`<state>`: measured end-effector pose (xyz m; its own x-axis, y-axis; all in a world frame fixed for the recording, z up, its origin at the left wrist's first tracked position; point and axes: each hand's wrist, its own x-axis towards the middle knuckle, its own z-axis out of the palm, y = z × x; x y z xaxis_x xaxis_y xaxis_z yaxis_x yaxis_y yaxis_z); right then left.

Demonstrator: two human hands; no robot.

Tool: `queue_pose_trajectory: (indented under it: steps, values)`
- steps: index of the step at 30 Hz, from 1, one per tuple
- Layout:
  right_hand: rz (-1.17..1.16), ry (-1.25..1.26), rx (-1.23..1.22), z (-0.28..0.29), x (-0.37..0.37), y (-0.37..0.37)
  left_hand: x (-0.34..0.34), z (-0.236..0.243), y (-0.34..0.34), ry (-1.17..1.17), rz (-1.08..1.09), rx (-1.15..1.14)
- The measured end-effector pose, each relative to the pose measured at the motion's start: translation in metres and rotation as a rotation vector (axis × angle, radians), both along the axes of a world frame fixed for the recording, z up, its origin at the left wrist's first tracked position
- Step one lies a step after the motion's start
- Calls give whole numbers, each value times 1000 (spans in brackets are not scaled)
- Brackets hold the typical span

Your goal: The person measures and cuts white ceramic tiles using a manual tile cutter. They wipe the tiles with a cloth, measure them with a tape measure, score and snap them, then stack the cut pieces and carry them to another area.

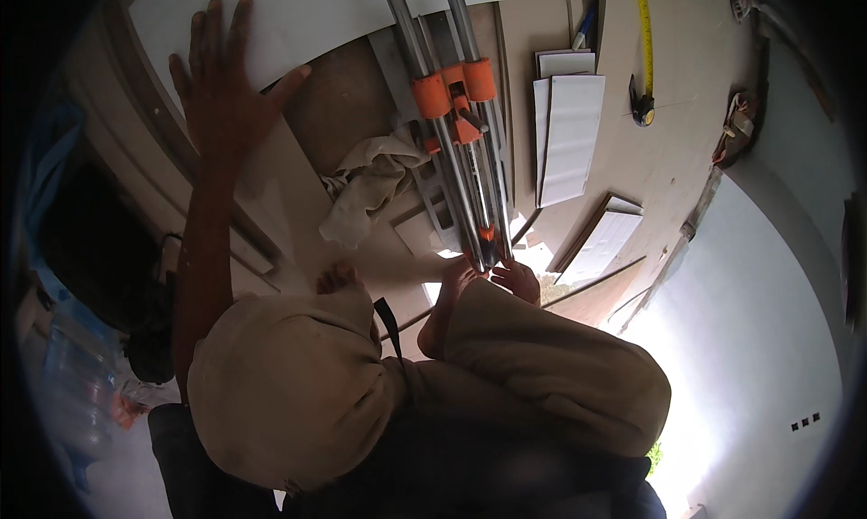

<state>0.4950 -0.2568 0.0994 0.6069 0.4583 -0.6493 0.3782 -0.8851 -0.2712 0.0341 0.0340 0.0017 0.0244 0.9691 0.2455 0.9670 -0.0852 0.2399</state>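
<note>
- Two bare hands are at work here; the left hand [221, 90] is spread wide, palm down over the big white panel [316, 15], thumb stretched out past its edge.
- The right hand [521, 282] sits at the near end of the tile cutter [454, 167], partly behind the person's raised knee [560, 356]; from where I stand I cannot tell whether its fingers close on anything.
- The cutter lies between the hands, its two steel rails running away from the person, with an orange carriage [465, 132] partway along them.
- A bare foot [441, 316] rests right by the cutter's near end, beside the right hand.
- Just left of the cutter, a crumpled pale cloth [372, 183].
- To its right, a stack of white strips [571, 140], and nearer the person a second pile [601, 246].
- Farther right, a tape measure [643, 112] with its yellow blade drawn out.
- Over on the far left, a large clear plastic bottle [77, 383].
</note>
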Motion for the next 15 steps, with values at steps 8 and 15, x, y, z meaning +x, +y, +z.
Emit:
queue_pose_trajectory:
  steps: [8, 15]
  values:
    - [28, 43, -18, 13, -22, 7, 0, 1, 2, -8, 2, -32]
    - [98, 116, -45, 31, -36, 16, -1, 2, 2, -26, 6, -61]
